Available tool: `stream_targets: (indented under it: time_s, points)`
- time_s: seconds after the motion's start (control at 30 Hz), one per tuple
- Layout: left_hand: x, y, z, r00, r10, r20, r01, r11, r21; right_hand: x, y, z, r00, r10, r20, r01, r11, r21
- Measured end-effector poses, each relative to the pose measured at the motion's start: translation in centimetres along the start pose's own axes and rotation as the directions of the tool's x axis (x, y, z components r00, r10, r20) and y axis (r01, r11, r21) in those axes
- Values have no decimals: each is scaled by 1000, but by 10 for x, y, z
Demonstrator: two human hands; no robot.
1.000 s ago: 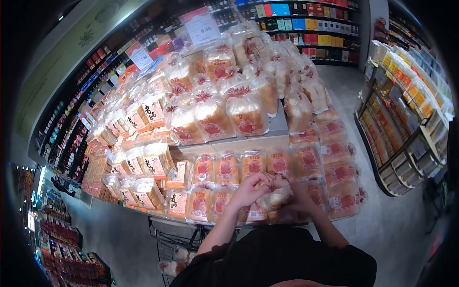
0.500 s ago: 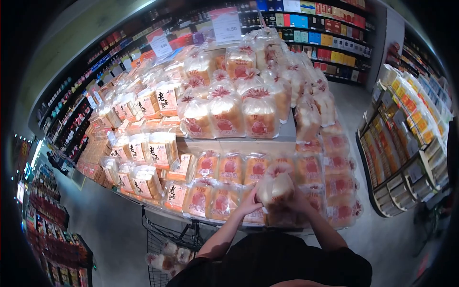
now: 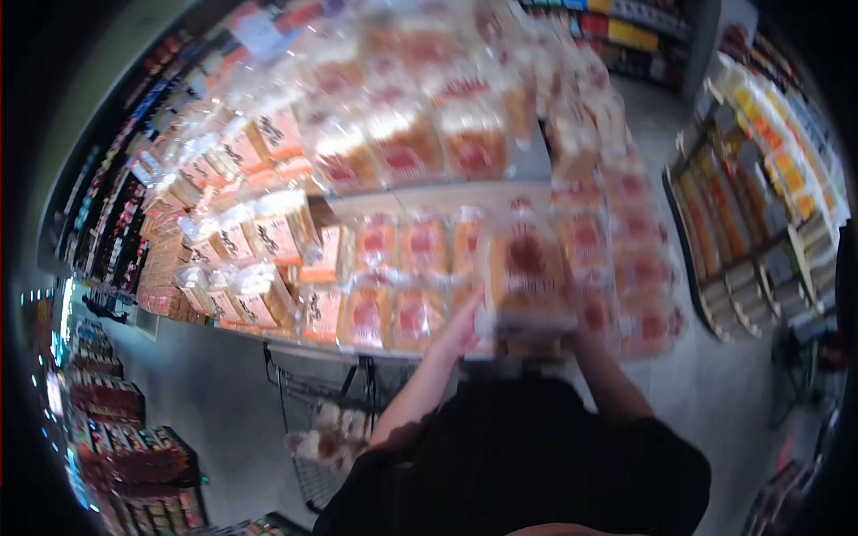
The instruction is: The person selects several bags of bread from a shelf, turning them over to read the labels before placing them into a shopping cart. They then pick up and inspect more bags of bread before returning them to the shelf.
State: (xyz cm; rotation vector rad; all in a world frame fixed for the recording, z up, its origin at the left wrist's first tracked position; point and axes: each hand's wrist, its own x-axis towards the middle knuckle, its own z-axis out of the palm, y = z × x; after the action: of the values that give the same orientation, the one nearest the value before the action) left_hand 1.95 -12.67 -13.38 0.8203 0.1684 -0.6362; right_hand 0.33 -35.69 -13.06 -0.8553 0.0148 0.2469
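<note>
A bagged loaf of bread point(image 3: 525, 279) with a dark red print on its face is between my two hands, above the front of the bread display. My left hand point(image 3: 468, 323) grips its lower left side. On the opposite side, my right hand point(image 3: 575, 308) holds the lower right edge, with its fingers mostly hidden and blurred. Flat bagged loaves point(image 3: 420, 310) with red round labels lie in rows to the left of the held one. A raised tier behind carries upright bagged loaves point(image 3: 472, 143).
Orange-labelled bread packs point(image 3: 284, 234) fill the display's left part. A wire shopping cart point(image 3: 304, 473) holding several bagged loaves point(image 3: 332, 436) stands at the lower left. To the right is a wooden rack point(image 3: 728, 228) of packaged goods, across a grey floor point(image 3: 648, 116).
The loaf has turned from showing its bag top to showing its printed face, still between both hands. My view has tilted downward, so the display sits higher.
</note>
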Motion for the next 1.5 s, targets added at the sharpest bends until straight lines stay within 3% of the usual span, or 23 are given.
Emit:
stream_targets:
  time_s: [0.07,0.17,0.27,0.37,0.47,0.67,0.77,0.87,0.97,1.17,1.27,1.5]
  points:
    - [3,3,4,989,-127,77,131,990,-44,-3,-3,20,998,61,-35,-54,986,161]
    - [-4,11,22,970,-238,56,243,964,-104,-4,-6,37,991,101,-89,-75,962,262]
    - [0,9,11,952,-252,174,278,950,-145,-5,-9,43,985,112,-133,-69,955,289]
    - [1,7,16,951,-299,84,307,944,-123,-5,-15,47,979,105,-175,-53,959,278]
    - [4,7,7,932,-308,191,343,920,-190,-2,-9,41,959,139,-246,-80,968,236]
    - [0,10,18,948,-298,113,315,930,-188,13,2,23,993,78,-89,-47,950,308]
    - [-1,11,20,943,-320,89,331,925,-187,15,-1,34,992,52,-118,-20,966,258]
    - [3,8,9,939,-300,165,336,903,-267,15,-6,39,988,73,-140,-38,970,238]
    - [3,6,6,944,-297,141,325,908,-264,15,-5,34,982,143,-126,-103,954,280]
    - [3,6,10,952,-283,116,304,917,-257,20,0,34,987,107,-123,-65,950,304]
    - [2,7,12,953,-286,100,303,921,-245,24,5,24,995,89,-53,-72,961,267]
    - [2,6,12,948,-304,93,317,931,-180,16,-4,35,983,101,-157,-55,961,273]
